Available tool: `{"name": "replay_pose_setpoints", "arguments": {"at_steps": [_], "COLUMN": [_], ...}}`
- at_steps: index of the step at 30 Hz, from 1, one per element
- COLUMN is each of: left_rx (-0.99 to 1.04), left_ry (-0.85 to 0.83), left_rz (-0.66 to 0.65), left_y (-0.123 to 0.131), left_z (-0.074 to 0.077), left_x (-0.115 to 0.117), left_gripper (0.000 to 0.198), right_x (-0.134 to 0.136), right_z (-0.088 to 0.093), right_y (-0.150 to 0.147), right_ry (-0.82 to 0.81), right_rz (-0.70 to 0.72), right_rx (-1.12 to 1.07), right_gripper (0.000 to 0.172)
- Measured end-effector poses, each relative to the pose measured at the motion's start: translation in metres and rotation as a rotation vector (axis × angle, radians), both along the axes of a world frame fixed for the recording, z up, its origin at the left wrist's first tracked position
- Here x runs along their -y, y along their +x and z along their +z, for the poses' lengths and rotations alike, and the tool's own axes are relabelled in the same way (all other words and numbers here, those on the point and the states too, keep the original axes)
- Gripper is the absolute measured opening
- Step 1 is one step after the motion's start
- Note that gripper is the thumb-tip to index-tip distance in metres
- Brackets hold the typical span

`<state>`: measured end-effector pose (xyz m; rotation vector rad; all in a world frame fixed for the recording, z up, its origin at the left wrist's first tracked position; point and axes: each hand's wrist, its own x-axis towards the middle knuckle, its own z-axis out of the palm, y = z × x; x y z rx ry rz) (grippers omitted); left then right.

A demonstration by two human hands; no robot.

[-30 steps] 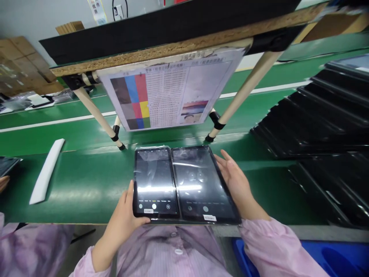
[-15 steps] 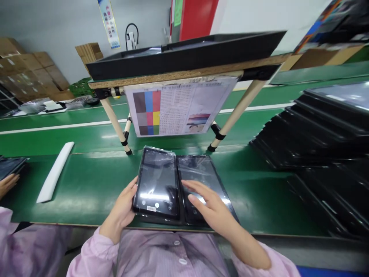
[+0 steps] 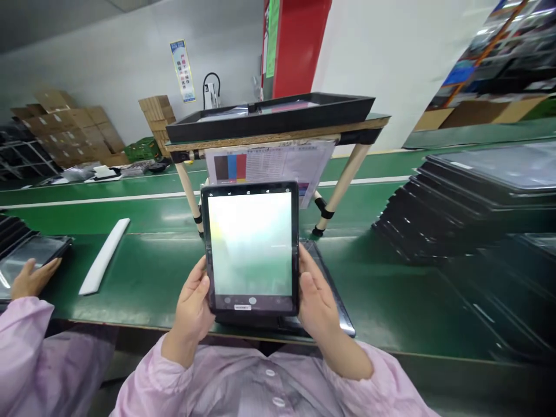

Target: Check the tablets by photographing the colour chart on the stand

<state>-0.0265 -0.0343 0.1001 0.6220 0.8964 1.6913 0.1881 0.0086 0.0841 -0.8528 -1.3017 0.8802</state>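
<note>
Between my two hands I hold a tablet (image 3: 251, 249) upright above the bench, its screen towards me showing a bright, washed-out camera picture. My left hand (image 3: 193, 307) grips its left edge with the thumb at the front. On the right edge my right hand (image 3: 319, 298) is closed in the same way. Partly hidden behind the held tablet, a second tablet (image 3: 343, 313) lies flat on the green bench. Beyond stands a small raised shelf with a printed colour chart (image 3: 271, 165) on its front, its lower part covered by the held tablet.
A black tray (image 3: 278, 119) sits on the shelf top. At the right rise stacks of black trays (image 3: 456, 202). A white foam strip (image 3: 104, 255) lies on the left of the green bench (image 3: 147, 272). A co-worker's hand (image 3: 35, 278) touches a tablet at the far left.
The left tablet has been lifted off the bench and tilted upright. My right hand has moved onto its right edge. Its screen has turned from dark to bright. The head view has tipped upward.
</note>
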Motion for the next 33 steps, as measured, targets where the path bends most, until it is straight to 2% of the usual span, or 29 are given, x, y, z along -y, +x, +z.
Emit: {"name": "replay_pose_setpoints", "arguments": {"at_steps": [3,6,9,12,17,20,26,33], "left_rx": [-0.094,-0.443,-0.873,-1.089,-1.197,-1.207,-1.223,-1.19], "left_ry": [0.067,0.184,0.209,0.133,0.083,0.081,0.082,0.067], "left_rz": [0.155,0.204,0.202,0.215,0.214,0.223,0.254,0.24], "left_y": [0.009,0.013,0.015,0.017,0.022,0.023,0.024,0.024], "left_z": [-0.012,-0.023,-0.024,-0.019,-0.017,-0.02,-0.025,-0.026], "left_x": [-0.005,-0.006,-0.002,0.001,0.0,-0.001,-0.003,-0.003], "left_gripper": [0.053,0.077,0.112,0.126,0.127,0.126,0.124,0.132], "right_x": [-0.004,-0.009,-0.016,-0.022,-0.028,-0.03,-0.032,-0.034], "right_z": [0.0,-0.003,-0.007,-0.008,-0.011,-0.014,-0.017,-0.013], "right_y": [-0.003,-0.003,-0.004,-0.006,-0.007,-0.006,-0.004,-0.005], "right_ry": [0.009,-0.063,-0.221,-0.319,-0.394,-0.386,-0.337,-0.336], "right_rz": [-0.019,0.016,0.089,0.174,0.204,0.241,0.301,0.268], "right_rx": [-0.006,-0.04,-0.125,-0.22,-0.324,-0.32,-0.228,-0.24], "right_gripper": [0.064,0.069,0.074,0.074,0.067,0.063,0.069,0.072]}}
